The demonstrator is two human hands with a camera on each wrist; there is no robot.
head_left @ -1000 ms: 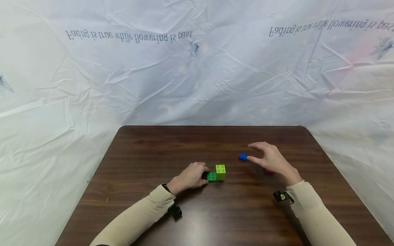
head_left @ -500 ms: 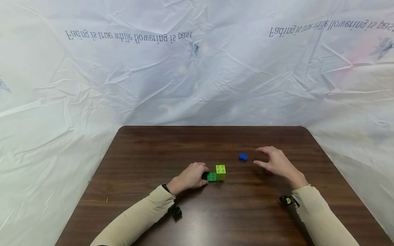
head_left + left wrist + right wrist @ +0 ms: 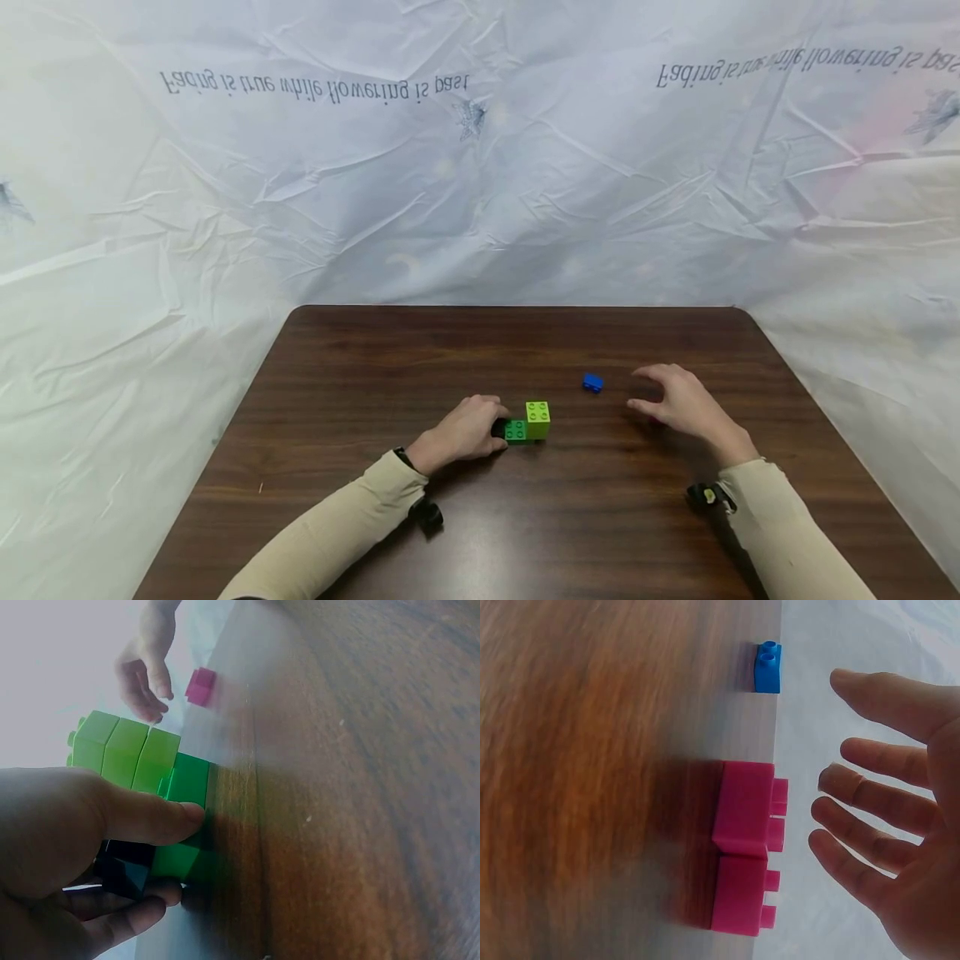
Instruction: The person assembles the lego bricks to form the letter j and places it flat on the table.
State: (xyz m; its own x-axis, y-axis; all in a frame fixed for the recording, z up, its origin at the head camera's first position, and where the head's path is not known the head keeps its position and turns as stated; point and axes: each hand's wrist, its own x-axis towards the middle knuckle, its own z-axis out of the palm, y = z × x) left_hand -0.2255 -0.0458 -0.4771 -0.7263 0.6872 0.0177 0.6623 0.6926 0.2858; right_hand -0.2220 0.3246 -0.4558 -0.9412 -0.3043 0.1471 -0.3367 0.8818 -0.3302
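My left hand (image 3: 467,427) pinches a joined set of toy building blocks, its thumb along the near side and fingers round the far side. The set has a green base (image 3: 515,430), a black block (image 3: 126,868) on it beside the palm, and lime blocks (image 3: 537,420) raised at the right end. With fingers spread and holding nothing, my right hand (image 3: 686,408) hovers above two pink blocks (image 3: 744,806), studs up. Those pink blocks are hidden under the hand in the head view. A small blue block (image 3: 592,382) lies left of the right hand, apart from it.
The brown wooden table (image 3: 420,350) has rounded far corners. A white printed sheet (image 3: 480,192) hangs behind it and along both sides. Each wrist wears a small black camera, one of them by the left sleeve (image 3: 337,525).
My right hand has drawn back to the right and slightly nearer, away from the blue block and over the pink blocks. The left hand and its blocks have stayed still.
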